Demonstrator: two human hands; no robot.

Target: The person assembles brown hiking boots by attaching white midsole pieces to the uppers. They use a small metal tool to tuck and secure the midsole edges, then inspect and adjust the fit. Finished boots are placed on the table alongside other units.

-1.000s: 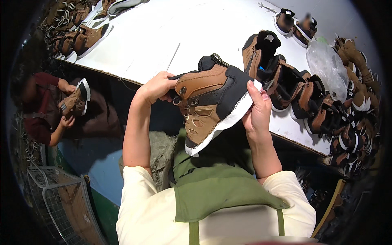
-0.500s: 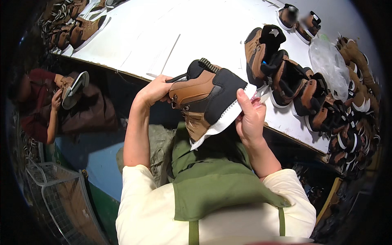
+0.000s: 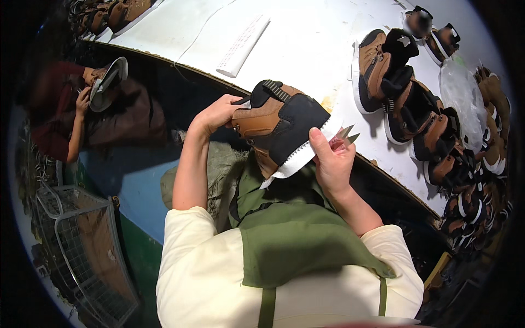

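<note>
Over my lap is an unsoled boot upper [image 3: 268,117] in brown and black, tilted, its zigzag-stitched white lining edge [image 3: 298,161] facing down and right. My left hand [image 3: 216,115] is closed around the collar and tongue side, with the fingertips hidden behind it. At the lower edge, my right hand [image 3: 333,164] has its thumb pressed against the white lining. Thread snips [image 3: 348,135] are tucked in that same hand, two pointed blades sticking out past the fingers; their handle is mostly hidden.
A white table [image 3: 306,44] spans the far side, with a paper sheet [image 3: 244,46] on it. Finished-looking boots [image 3: 374,71], a clear plastic bag [image 3: 461,101] and piled uppers crowd the right. At left, a co-worker's hand [image 3: 82,101] holds a shoe above a wire cart [image 3: 87,246].
The view has shifted, showing more of the paper. The boot upper stays in both hands, turned slightly. The snips' blades now show clearly beside my right hand.
</note>
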